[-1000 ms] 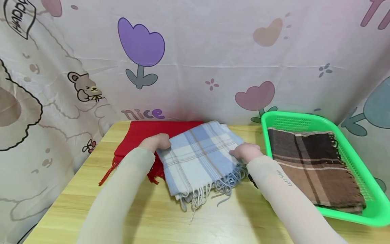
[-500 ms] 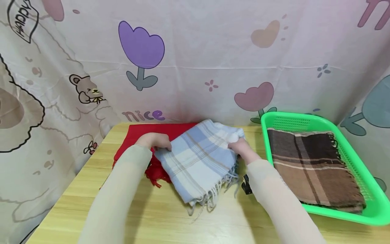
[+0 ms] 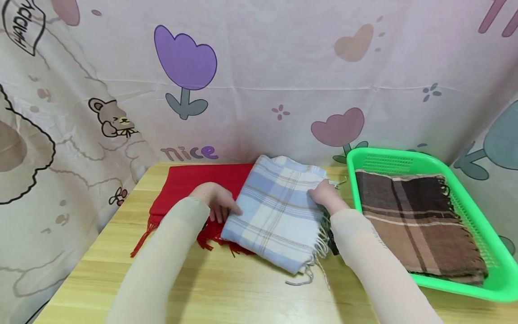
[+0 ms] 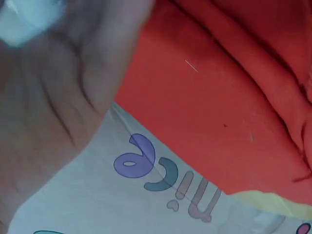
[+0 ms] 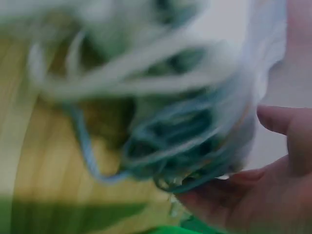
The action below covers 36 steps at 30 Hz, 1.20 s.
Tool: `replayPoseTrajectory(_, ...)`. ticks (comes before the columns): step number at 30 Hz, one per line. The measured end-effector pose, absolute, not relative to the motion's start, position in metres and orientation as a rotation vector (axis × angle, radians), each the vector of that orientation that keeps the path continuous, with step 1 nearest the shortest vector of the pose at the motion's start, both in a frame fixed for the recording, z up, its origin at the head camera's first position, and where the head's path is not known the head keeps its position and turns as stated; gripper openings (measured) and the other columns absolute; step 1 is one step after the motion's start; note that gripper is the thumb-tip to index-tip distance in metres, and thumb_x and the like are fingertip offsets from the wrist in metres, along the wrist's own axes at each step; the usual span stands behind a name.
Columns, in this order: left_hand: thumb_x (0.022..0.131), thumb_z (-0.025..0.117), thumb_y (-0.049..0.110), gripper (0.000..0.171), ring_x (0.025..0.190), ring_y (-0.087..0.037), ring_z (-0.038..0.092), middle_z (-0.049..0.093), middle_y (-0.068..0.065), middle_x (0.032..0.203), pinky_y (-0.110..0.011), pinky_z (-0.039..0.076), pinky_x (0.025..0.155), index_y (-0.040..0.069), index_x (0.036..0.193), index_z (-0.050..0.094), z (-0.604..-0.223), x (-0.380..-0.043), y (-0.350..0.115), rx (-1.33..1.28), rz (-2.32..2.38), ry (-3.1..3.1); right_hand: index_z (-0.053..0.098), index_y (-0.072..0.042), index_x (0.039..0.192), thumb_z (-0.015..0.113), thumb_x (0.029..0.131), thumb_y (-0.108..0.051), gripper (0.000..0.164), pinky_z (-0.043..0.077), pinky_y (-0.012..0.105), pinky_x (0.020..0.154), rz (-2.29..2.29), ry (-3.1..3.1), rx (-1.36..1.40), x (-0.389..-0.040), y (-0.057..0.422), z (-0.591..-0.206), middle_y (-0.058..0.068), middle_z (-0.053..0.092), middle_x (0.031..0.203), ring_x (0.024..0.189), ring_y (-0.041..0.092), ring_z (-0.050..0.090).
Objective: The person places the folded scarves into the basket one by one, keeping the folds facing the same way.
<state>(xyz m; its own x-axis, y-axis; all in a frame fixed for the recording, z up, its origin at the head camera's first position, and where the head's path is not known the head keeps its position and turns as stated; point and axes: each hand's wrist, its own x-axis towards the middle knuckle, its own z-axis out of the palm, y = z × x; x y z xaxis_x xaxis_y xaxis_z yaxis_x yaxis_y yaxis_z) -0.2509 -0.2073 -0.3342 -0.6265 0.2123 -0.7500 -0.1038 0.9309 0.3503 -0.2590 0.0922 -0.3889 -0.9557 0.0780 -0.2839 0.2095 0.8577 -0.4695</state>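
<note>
A folded blue-and-white plaid scarf point(image 3: 279, 211) with fringe along its right side lies partly over a folded red scarf point(image 3: 202, 180). My left hand point(image 3: 214, 200) is at the plaid scarf's left edge, above the red one. One digit reaches the plaid cloth, while the others point down, loosely extended. In the left wrist view the palm point(image 4: 58, 92) fills the left side, beside red cloth. At the plaid scarf's right edge, my right hand point(image 3: 327, 196) pinches the fabric. The right wrist view has the thumb point(image 5: 275, 119) on one side of the layers and fingers beneath, near blurred fringe.
To the right stands a green plastic basket point(image 3: 502, 281) with a folded brown-and-black plaid scarf point(image 3: 417, 225) in it. A light wooden table point(image 3: 226, 292) carries everything. Behind it hangs a printed cloth backdrop point(image 3: 259, 54).
The plaid scarf has turned, so its fringe has shifted from the front edge to the right side. My left hand has loosened from its grip, its fingers now extended; the right still holds the edge.
</note>
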Motion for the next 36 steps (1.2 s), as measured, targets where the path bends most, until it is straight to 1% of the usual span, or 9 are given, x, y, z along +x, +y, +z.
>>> replayPoseTrajectory(3,0.089,0.056,0.042,0.042,0.087,-0.025,0.062,0.063,-0.011,0.098,-0.037,0.053,0.079,0.004,0.107,0.057,-0.338,-0.254,-0.202,0.098,0.546,2.382,0.031,0.014,0.138,0.037,0.096,-0.042,0.070,0.038,0.052,0.101,-0.520,2.704,0.248,-0.238,0.084,-0.364,0.033,0.036,0.140,0.126,0.046,0.041)
replayPoseTrajectory(6,0.093,0.052,0.038,0.038,0.085,-0.023,0.061,0.061,-0.011,0.099,-0.036,0.052,0.080,0.004,0.109,0.055,-0.347,-0.255,-0.195,0.109,0.680,2.475,0.042,0.013,0.132,0.039,0.095,-0.044,0.067,0.038,0.050,0.101,-0.543,2.695,0.208,-0.240,0.081,-0.372,0.032,0.042,0.137,0.124,0.044,0.044)
replayPoseTrajectory(11,0.093,0.054,0.028,0.032,0.083,-0.022,0.062,0.061,-0.012,0.101,-0.033,0.054,0.077,0.002,0.112,0.052,-0.357,-0.255,-0.187,0.076,0.841,2.493,0.038,0.014,0.133,0.056,0.087,-0.043,0.076,0.041,0.044,0.101,-1.007,2.640,0.184,-0.263,0.090,-0.410,0.032,0.040,0.137,0.124,0.040,0.045)
replayPoseTrajectory(15,0.093,0.055,0.027,0.033,0.086,-0.023,0.062,0.062,-0.013,0.105,-0.033,0.053,0.079,0.003,0.114,0.054,-0.353,-0.260,-0.186,0.083,0.956,2.437,0.022,0.012,0.141,0.062,0.086,-0.034,0.082,0.039,0.045,0.104,-1.304,2.487,0.335,-0.263,0.089,-0.401,0.030,0.032,0.143,0.128,0.038,0.040)
replayPoseTrajectory(17,0.092,0.055,0.028,0.034,0.086,-0.021,0.062,0.062,-0.011,0.105,-0.032,0.054,0.078,0.004,0.116,0.054,-0.350,-0.262,-0.185,0.102,1.026,2.364,0.017,0.011,0.143,0.058,0.089,-0.023,0.076,0.034,0.049,0.107,-1.393,2.435,0.397,-0.253,0.082,-0.376,0.030,0.029,0.145,0.130,0.040,0.036)
replayPoseTrajectory(20,0.094,0.053,0.028,0.034,0.077,-0.016,0.061,0.062,-0.008,0.096,-0.029,0.054,0.074,0.002,0.115,0.054,-0.348,-0.263,-0.186,0.123,1.098,2.214,0.023,0.010,0.142,0.055,0.091,-0.017,0.066,0.036,0.049,0.105,-1.484,2.487,0.327,-0.251,0.081,-0.358,0.030,0.035,0.141,0.126,0.041,0.041)
replayPoseTrajectory(26,0.094,0.049,0.031,0.033,0.062,-0.014,0.063,0.063,-0.008,0.078,-0.027,0.055,0.066,0.000,0.104,0.055,-0.352,-0.256,-0.190,0.069,0.855,2.165,0.021,0.010,0.143,0.046,0.094,-0.016,0.061,0.031,0.050,0.109,-1.259,2.721,0.152,-0.251,0.089,-0.354,0.032,0.032,0.142,0.130,0.043,0.036)
replayPoseTrajectory(31,0.090,0.053,0.034,0.039,0.074,-0.022,0.065,0.062,-0.014,0.094,-0.034,0.056,0.070,-0.001,0.108,0.052,-0.355,-0.252,-0.187,0.007,0.854,2.424,0.022,0.020,0.136,0.042,0.095,-0.028,0.067,0.031,0.052,0.107,-0.857,2.784,0.258,-0.241,0.090,-0.367,0.038,0.033,0.137,0.127,0.047,0.036)
replayPoseTrajectory(36,0.093,0.049,0.029,0.042,0.083,-0.027,0.062,0.058,-0.018,0.108,-0.037,0.056,0.072,-0.005,0.117,0.047,-0.361,-0.251,-0.180,-0.017,0.898,2.486,0.031,0.019,0.134,0.036,0.096,-0.042,0.072,0.035,0.050,0.104,-0.906,2.678,0.350,-0.232,0.078,-0.378,0.036,0.035,0.139,0.126,0.046,0.040)
